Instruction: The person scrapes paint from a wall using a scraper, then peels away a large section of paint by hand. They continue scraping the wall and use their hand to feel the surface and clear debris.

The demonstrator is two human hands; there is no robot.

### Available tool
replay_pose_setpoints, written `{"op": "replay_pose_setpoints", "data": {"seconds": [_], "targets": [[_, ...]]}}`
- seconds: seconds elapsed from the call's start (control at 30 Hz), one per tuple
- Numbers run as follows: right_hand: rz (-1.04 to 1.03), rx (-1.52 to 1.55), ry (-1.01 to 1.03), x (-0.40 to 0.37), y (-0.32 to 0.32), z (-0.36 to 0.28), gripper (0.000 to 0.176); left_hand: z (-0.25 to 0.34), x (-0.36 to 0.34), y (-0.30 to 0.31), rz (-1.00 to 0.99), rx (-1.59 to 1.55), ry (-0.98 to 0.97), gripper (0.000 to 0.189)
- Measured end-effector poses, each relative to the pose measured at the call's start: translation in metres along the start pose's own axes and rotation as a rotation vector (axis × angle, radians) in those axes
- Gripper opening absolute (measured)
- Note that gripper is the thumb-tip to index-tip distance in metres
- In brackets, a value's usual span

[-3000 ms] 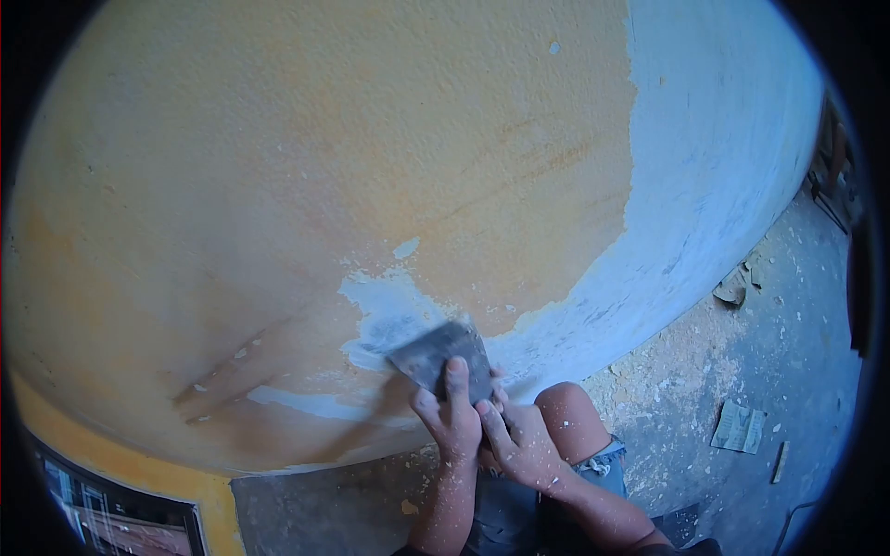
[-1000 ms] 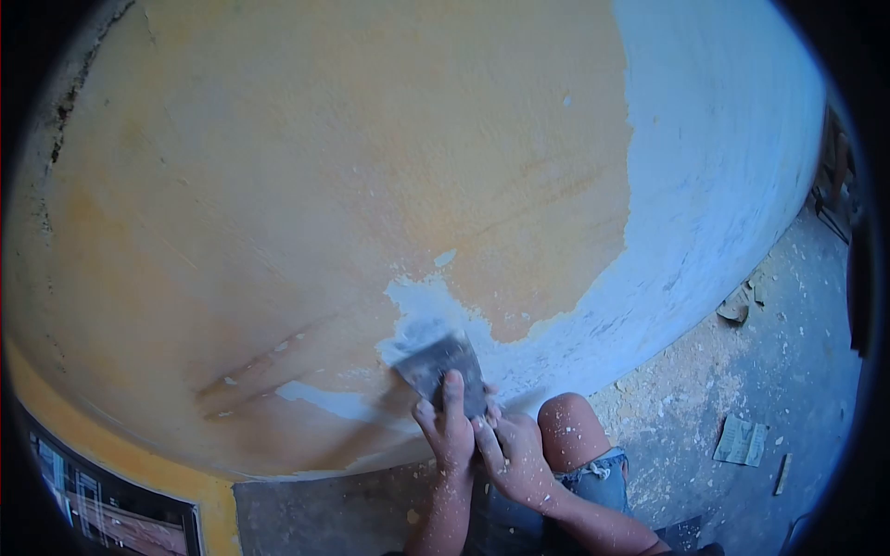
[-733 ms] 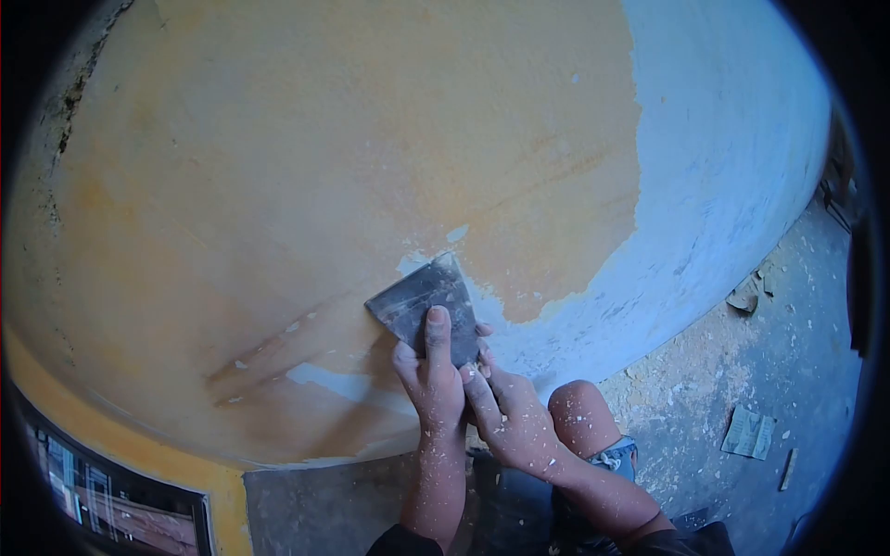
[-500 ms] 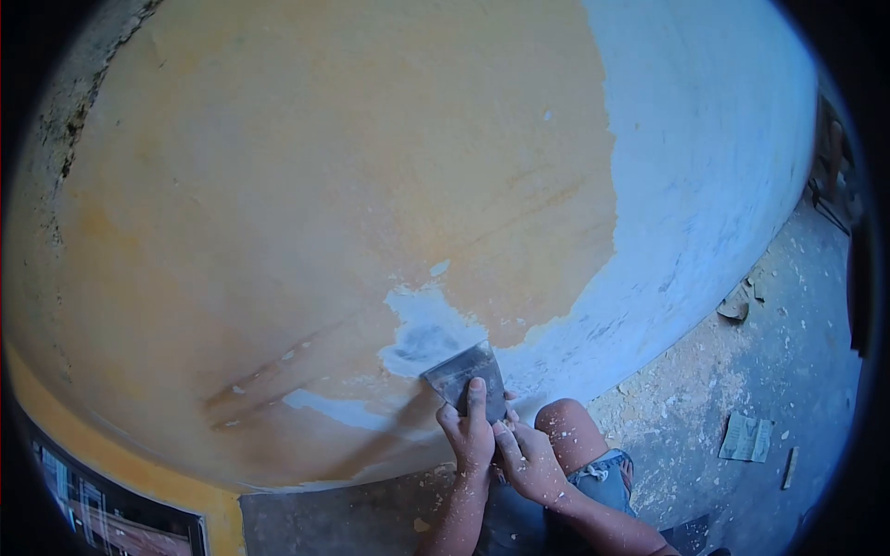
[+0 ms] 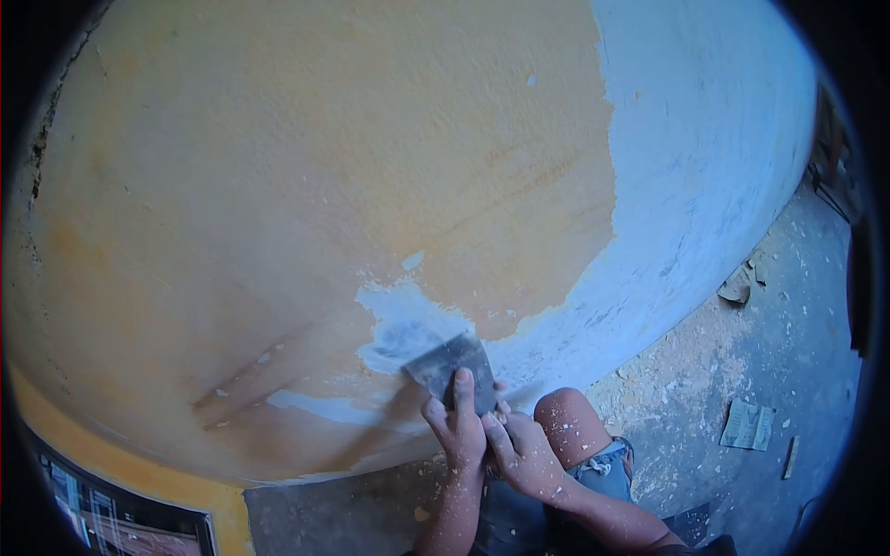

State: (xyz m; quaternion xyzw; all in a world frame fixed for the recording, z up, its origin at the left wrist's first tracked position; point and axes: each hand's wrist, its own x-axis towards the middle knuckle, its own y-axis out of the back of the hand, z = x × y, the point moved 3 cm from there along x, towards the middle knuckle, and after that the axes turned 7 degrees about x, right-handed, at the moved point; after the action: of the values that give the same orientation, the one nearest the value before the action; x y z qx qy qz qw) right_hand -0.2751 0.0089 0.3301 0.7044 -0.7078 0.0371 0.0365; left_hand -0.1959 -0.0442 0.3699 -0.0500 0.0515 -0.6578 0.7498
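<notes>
A wide, flat metal scraper (image 5: pixel 436 367) is held in both hands, its blade edge against the wall at a white bare patch (image 5: pixel 400 320) in the yellow paint. My left hand (image 5: pixel 461 428) is closed on the scraper, thumb lying along the blade's face and other fingers mostly hidden behind it. Just to the right, my right hand (image 5: pixel 524 454) is closed low on the same tool, around the handle end, which the fingers largely hide. White flecks cover both hands and forearms.
Yellow paint (image 5: pixel 278 167) covers much of the wall; a white stripped area (image 5: pixel 705 167) spans its right side. Paint chips litter the grey floor (image 5: pixel 686 408), where a crumpled paper (image 5: pixel 747 424) lies. My bent knee (image 5: pixel 567 426) is close beside my right hand. A dark-framed window (image 5: pixel 120 519) sits lower left.
The scraper and both hands appear slightly further left and higher in view. The camera view has shifted too, with the wall patches moving left. Both hands keep their hold.
</notes>
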Motion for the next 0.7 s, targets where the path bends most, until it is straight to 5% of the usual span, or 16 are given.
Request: {"op": "replay_pose_setpoints", "data": {"seconds": [0.13,0.23,0.4,0.7], "targets": [[0.014,0.103,-0.099,0.019,0.001,-0.048,0.033,0.051,0.016,-0.012,-0.075,0.012,-0.13,0.032],[0.065,0.056,0.108,0.019,0.004,-0.06,0.034,0.063,0.013,-0.016,-0.076,-0.044,-0.255,0.034],[0.028,0.085,0.016,-0.004,0.008,-0.032,0.036,0.02,-0.006,-0.012,-0.013,-0.017,-0.041,0.034],[0.019,0.027,0.099,0.0,0.005,-0.038,0.038,0.036,-0.002,-0.01,-0.039,-0.022,-0.108,0.034]]}}
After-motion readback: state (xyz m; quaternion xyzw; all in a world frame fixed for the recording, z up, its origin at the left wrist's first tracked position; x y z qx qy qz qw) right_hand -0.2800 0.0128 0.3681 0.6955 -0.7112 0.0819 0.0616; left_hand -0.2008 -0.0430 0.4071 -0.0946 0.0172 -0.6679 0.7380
